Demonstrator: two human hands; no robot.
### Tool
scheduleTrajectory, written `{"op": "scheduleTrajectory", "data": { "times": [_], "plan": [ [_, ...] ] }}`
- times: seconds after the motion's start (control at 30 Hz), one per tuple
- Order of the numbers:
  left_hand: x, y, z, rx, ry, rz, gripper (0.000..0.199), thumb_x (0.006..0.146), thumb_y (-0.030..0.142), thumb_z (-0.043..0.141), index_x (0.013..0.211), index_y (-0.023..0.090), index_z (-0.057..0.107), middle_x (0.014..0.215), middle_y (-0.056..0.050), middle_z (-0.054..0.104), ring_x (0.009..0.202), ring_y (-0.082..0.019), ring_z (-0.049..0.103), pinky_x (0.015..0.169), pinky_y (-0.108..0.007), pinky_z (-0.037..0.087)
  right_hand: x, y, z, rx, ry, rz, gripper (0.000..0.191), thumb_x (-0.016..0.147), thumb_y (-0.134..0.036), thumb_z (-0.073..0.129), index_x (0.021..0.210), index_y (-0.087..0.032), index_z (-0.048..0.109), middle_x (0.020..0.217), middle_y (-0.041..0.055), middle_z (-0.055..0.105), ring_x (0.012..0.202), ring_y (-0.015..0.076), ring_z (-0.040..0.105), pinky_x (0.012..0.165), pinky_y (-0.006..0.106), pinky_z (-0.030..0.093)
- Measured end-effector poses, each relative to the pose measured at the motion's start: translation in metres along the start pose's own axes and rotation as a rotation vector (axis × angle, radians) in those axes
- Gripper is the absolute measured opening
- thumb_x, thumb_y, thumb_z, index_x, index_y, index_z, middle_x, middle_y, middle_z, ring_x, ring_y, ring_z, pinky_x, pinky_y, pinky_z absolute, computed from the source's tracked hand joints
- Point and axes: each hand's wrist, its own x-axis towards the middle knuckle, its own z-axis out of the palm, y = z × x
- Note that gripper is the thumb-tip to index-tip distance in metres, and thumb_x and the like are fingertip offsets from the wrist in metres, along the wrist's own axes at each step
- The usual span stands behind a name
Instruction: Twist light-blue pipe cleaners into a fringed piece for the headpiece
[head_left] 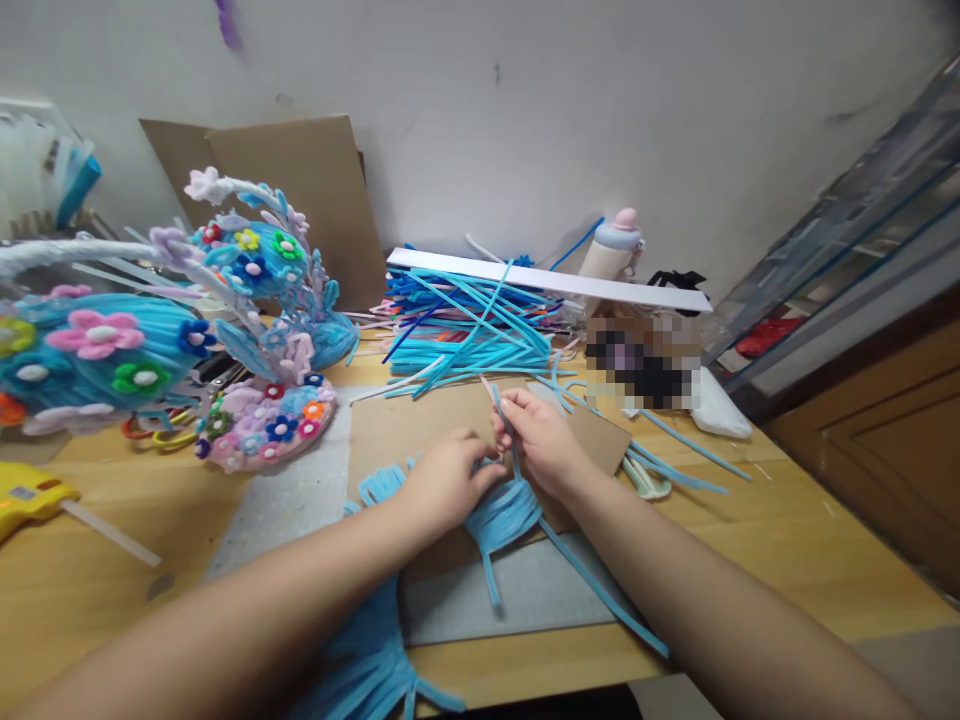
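Observation:
My right hand [538, 440] is closed in a pinch on a light blue pipe cleaner that stands upright from a woven blue pipe cleaner piece [504, 518]. Just left of it, my left hand [452, 475] has its thumb and fingers curled together at the top edge of that piece. One strand hangs below it and a long one trails to the right. A looped blue portion [382, 484] shows behind my left wrist. Nearer to me, a larger bunch of blue pipe cleaners [367, 640] lies partly hidden under my left forearm.
A cardboard sheet [397, 420] lies over a grey mat [289, 490]. Blue pipe cleaners [472, 355] are heaped at the back under a white strip [540, 277]. Flower-covered lantern-like crafts [105, 350] stand left, above a yellow glue gun [30, 497]. A bottle [611, 250] stands back right.

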Motion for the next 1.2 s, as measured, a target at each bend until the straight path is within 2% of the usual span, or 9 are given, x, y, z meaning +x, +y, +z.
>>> {"op": "scheduleTrajectory", "data": {
  "times": [0.07,0.27,0.43,0.53,0.73,0.83,0.97,1.07,1.2],
  "plan": [
    [0.006,-0.006,-0.005,0.044,0.017,0.003,0.025,0.078,0.037,0.051,0.091,0.02,0.064,0.09,-0.006,0.058,0.086,-0.019,0.054,0.078,-0.03,0.039,-0.001,0.002,-0.005,-0.022,0.013,0.02,0.02,0.075,-0.037,0.053,0.08,-0.018,0.048,0.06,-0.0055,0.048,0.046,0.0064,0.042,0.048,0.021,0.038],
    [0.016,-0.004,-0.008,0.195,-0.12,0.095,0.041,0.06,0.049,0.065,0.09,0.021,0.06,0.093,-0.007,0.058,0.094,-0.026,0.049,0.083,-0.038,0.033,-0.003,0.011,-0.012,-0.112,0.03,0.018,0.025,0.072,-0.033,0.057,0.09,-0.016,0.055,0.062,-0.004,0.051,0.05,0.0076,0.047,0.051,0.022,0.042],
    [0.021,-0.001,-0.005,0.199,-0.196,0.029,0.023,0.063,0.027,0.059,0.084,0.02,0.059,0.08,-0.004,0.062,0.082,-0.023,0.053,0.079,-0.036,0.035,-0.008,0.015,-0.013,-0.17,0.018,-0.051,0.021,0.074,-0.032,0.055,0.088,-0.016,0.056,0.063,-0.0021,0.054,0.054,0.0094,0.049,0.054,0.023,0.043],
    [0.022,-0.011,-0.01,0.06,-0.212,-0.056,0.019,0.063,0.021,0.053,0.081,0.019,0.056,0.078,-0.002,0.061,0.072,-0.018,0.054,0.068,-0.029,0.039,-0.012,0.014,-0.013,-0.244,0.013,-0.073,0.02,0.076,-0.03,0.053,0.089,-0.017,0.058,0.067,-0.0011,0.055,0.057,0.0097,0.049,0.055,0.023,0.041],
    [0.023,-0.031,-0.028,-0.508,-0.386,-0.059,0.017,0.066,0.023,0.054,0.081,0.016,0.049,0.068,0.004,0.051,0.062,-0.01,0.047,0.057,-0.021,0.038,-0.012,0.007,-0.005,-0.316,-0.002,-0.064,0.018,0.076,-0.027,0.051,0.088,-0.016,0.058,0.067,-0.0015,0.055,0.054,0.009,0.046,0.052,0.022,0.038],
    [0.027,-0.041,-0.036,-0.575,-0.284,-0.169,0.023,0.065,0.027,0.058,0.083,0.015,0.051,0.068,0.004,0.053,0.061,-0.01,0.049,0.057,-0.021,0.037,-0.007,0.004,0.001,-0.39,-0.01,-0.105,0.017,0.076,-0.026,0.05,0.087,-0.016,0.059,0.073,0.0012,0.059,0.062,0.0119,0.053,0.06,0.025,0.042],
    [0.028,-0.053,-0.044,-0.607,-0.143,-0.234,0.028,0.064,0.029,0.062,0.087,0.014,0.055,0.07,0.002,0.057,0.063,-0.01,0.051,0.061,-0.022,0.038,-0.003,0.009,0.004,-0.657,0.001,-0.282,0.015,0.077,-0.018,0.049,0.084,-0.019,0.062,0.084,0.0038,0.063,0.08,0.0162,0.056,0.074,0.029,0.041],
    [0.024,-0.055,-0.045,-0.712,-0.142,-0.212,0.029,0.064,0.029,0.063,0.087,0.013,0.057,0.071,0.001,0.058,0.064,-0.01,0.052,0.063,-0.022,0.038,-0.004,0.016,0.005,-0.739,-0.032,-0.34,0.016,0.076,-0.015,0.048,0.081,-0.02,0.062,0.082,0.0029,0.062,0.08,0.0158,0.056,0.073,0.027,0.04],
    [0.018,-0.053,-0.043,-0.762,-0.163,-0.178,0.023,0.065,0.028,0.064,0.08,0.013,0.057,0.069,0.001,0.058,0.062,-0.009,0.051,0.062,-0.021,0.037,-0.005,0.021,0.007,-0.638,-0.051,-0.254,0.015,0.077,-0.017,0.046,0.08,-0.018,0.06,0.077,0.0013,0.061,0.074,0.0145,0.055,0.069,0.025,0.041]
  ]
}}
